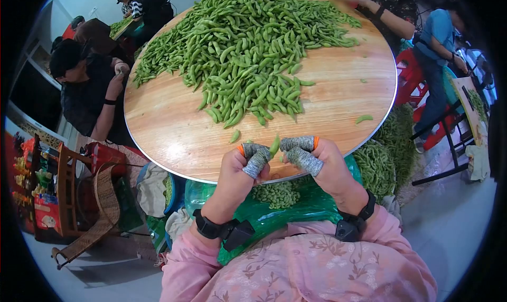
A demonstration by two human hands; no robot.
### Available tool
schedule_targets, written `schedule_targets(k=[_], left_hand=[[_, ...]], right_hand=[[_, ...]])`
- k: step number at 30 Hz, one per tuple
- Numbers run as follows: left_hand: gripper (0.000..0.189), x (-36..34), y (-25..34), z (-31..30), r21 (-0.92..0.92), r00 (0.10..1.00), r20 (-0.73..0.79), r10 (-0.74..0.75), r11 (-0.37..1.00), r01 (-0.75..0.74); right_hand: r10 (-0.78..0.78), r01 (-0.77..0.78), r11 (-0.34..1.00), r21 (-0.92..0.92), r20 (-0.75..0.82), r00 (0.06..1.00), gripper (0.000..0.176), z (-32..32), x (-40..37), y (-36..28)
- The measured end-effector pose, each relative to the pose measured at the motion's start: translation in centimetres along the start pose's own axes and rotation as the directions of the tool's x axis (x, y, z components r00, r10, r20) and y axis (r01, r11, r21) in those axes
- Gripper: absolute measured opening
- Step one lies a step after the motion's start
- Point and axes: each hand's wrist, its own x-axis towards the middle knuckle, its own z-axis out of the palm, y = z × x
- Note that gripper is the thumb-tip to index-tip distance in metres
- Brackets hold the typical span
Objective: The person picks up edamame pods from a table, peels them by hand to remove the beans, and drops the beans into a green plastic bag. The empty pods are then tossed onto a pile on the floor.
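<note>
My left hand (pixel 236 171) is closed in a pinch on an edamame pod (pixel 274 145), which points upward between the thumb and index finger. Grey knitted sleeves with orange edges cover the thumb and index finger of both hands. Just to the right, my right hand (pixel 334 169) is also closed, its covered fingertips close together by a small pale green bit. What it grips is too small to make out. Both hands are over the near edge of the round wooden table (pixel 174 128). Beyond them lies a large heap of edamame pods (pixel 248 48).
A green plastic-lined container (pixel 211 194) with shelled beans (pixel 280 195) sits below the table edge. Piled pods (pixel 377 164) lie on the floor to the right. People sit at the table's left and far right. A wicker chair (pixel 107 196) stands at left.
</note>
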Motion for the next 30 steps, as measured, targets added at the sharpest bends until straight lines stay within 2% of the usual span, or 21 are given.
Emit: schedule_targets(k=[3, 5, 6, 7, 8, 9, 10, 11, 15, 18, 20, 23, 26, 30], left_hand=[[0.015, -0.5, 0.2, 0.3, -0.016, 0.996, 0.081, 0.047, 0.999, -0.046], [0.016, -0.6, 0.3, 0.7, 0.052, 0.999, 0.029, 0.045, 0.998, -0.047], [0.015, -0.8, 0.7, 0.9, 0.117, 1.000, -0.001, 0.018, 0.993, -0.018], [0.014, -0.9, 0.9, 1.0, 0.102, 1.000, 0.002, 0.002, 0.995, -0.002], [0.013, -0.9, 0.8, 1.2, 0.080, 1.000, 0.002, 0.021, 0.997, -0.021], [0.013, -0.9, 0.8, 1.1, 0.080, 0.998, 0.028, 0.050, 0.995, -0.052], [0.012, -1.0, 0.7, 0.8, 0.062, 0.999, 0.046, 0.020, 0.998, -0.023], [0.012, -1.0, 0.6, 0.7, 0.046, 0.998, 0.061, -0.012, 0.999, 0.010], [0.013, -1.1, 0.5, 1.1, 0.012, 0.997, 0.048, 0.060, 0.998, -0.061], [0.012, -1.6, 0.7, 0.9, 0.021, 0.997, 0.065, 0.040, 0.999, -0.041], [0.012, -1.7, 0.8, 0.9, 0.018, 0.999, 0.032, 0.033, 0.999, -0.034], [0.011, -1.9, 1.0, 0.9, 0.001, 0.998, 0.047, 0.047, 0.999, -0.047], [0.010, -2.0, 0.6, 0.8, -0.045, 0.994, 0.060, 0.094, 0.995, -0.091], [0.011, -2.2, 0.0, 0.6, -0.055, 0.993, 0.083, 0.080, 0.996, -0.076]], right_hand=[[0.044, -0.045, 0.998, 0.049, 0.013, 0.999, 0.017, 0.0, 0.0, -0.1], [0.028, -0.028, 0.999, 0.035, -0.003, 1.000, 0.015, -0.1, -0.1, -0.2], [0.085, -0.083, 0.995, 0.051, -0.039, 0.996, 0.014, 0.3, -0.2, -0.3], [0.139, -0.134, 0.988, 0.073, -0.075, 0.987, 0.014, 0.4, -0.2, -0.5], [0.098, -0.093, 0.994, 0.053, -0.097, 0.990, 0.014, 0.2, -0.1, -0.7], [0.134, -0.132, 0.990, 0.054, -0.028, 0.991, 0.014, 0.1, -0.1, -0.7], [0.175, -0.177, 0.983, 0.054, 0.044, 0.984, 0.015, 0.0, -0.2, -0.7], [0.153, -0.154, 0.987, 0.042, 0.032, 0.988, 0.015, -0.1, -0.2, -0.6], [0.139, -0.141, 0.989, 0.032, 0.058, 0.989, 0.016, 0.0, -0.2, -0.8], [0.135, -0.137, 0.989, 0.058, 0.045, 0.990, 0.015, 0.2, -0.3, -0.5], [0.093, -0.092, 0.996, -0.014, 0.070, 0.993, 0.015, 0.0, -0.3, -0.1], [0.015, -0.015, 1.000, -0.006, 0.018, 1.000, 0.014, 0.7, -0.6, -0.5], [0.010, -0.007, 0.999, -0.051, 0.041, 0.999, 0.012, 0.8, -0.4, -0.3], [-0.002, 0.007, 0.996, -0.091, 0.050, 0.999, 0.012, 0.7, -0.3, 0.6]])
